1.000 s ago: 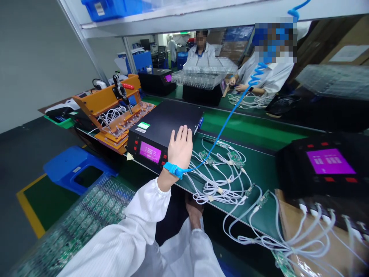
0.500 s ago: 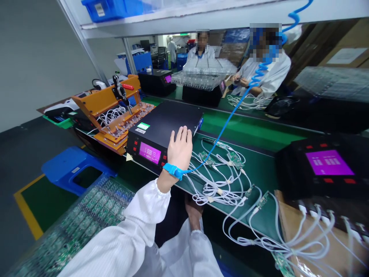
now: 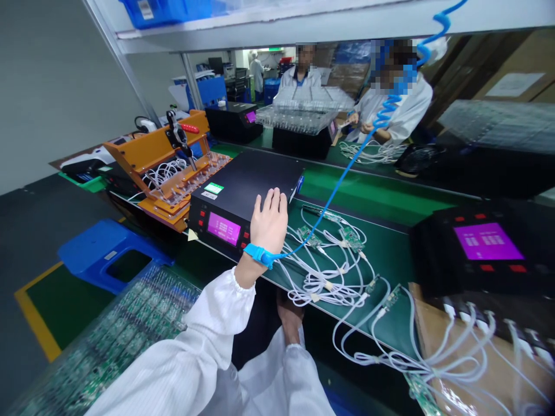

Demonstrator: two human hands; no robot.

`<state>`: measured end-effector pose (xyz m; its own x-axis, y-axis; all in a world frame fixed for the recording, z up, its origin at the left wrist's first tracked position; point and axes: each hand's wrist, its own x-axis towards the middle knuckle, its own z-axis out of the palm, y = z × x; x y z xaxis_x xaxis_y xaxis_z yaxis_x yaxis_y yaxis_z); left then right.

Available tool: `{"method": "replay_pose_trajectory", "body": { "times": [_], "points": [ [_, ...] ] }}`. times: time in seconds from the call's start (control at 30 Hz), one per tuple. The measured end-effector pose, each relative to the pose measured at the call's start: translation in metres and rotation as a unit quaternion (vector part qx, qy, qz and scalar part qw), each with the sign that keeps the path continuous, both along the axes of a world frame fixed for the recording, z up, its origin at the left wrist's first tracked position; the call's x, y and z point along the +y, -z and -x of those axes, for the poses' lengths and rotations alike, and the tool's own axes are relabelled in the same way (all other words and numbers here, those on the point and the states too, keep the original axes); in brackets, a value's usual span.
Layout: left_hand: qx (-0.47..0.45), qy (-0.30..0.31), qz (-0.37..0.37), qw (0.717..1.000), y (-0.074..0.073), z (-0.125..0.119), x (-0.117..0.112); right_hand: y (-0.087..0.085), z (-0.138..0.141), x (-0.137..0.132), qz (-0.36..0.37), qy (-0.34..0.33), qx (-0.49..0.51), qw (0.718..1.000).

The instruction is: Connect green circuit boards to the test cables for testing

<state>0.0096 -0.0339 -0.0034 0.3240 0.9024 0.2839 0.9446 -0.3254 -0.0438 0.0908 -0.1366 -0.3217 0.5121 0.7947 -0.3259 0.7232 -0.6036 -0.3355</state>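
Dark green bench (image 3: 390, 242) beneath a white overhead shelf (image 3: 281, 33)

One left hand (image 3: 269, 228) lies over the right front corner of a black rectangular box (image 3: 255, 173) with a magenta screen (image 3: 224, 229); the box extends leftward from it. That grip is unclenched, fingers (image 3: 276, 201) straight and slightly apart. The right hand (image 3: 289, 315) is partly hidden below the bench's edge, so its grip cannot be told. Looped white cables (image 3: 328, 286) and green circuit boards (image 3: 349, 236) lie just right of the left hand.

White sleeves (image 3: 186, 358), gathered cuffs (image 3: 245, 289), blue corded wrist strap (image 3: 259, 255)
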Motion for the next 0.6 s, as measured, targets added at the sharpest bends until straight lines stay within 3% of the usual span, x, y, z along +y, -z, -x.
{"method": "replay_pose_trajectory", "body": {
  "times": [0.27, 0.6],
  "points": [
    [0.002, 0.002, 0.018, 1.0, -0.0042, -0.0001, -0.0021, 0.0061, -0.0031, 0.0011, 0.008, -0.001, 0.009, 1.0],
    [-0.012, 0.011, 0.009, 1.0, -0.0033, 0.0011, -0.003, -0.0001, -0.0007, 0.0012, 0.005, 0.004, -0.005, 1.0]
  ]
}}
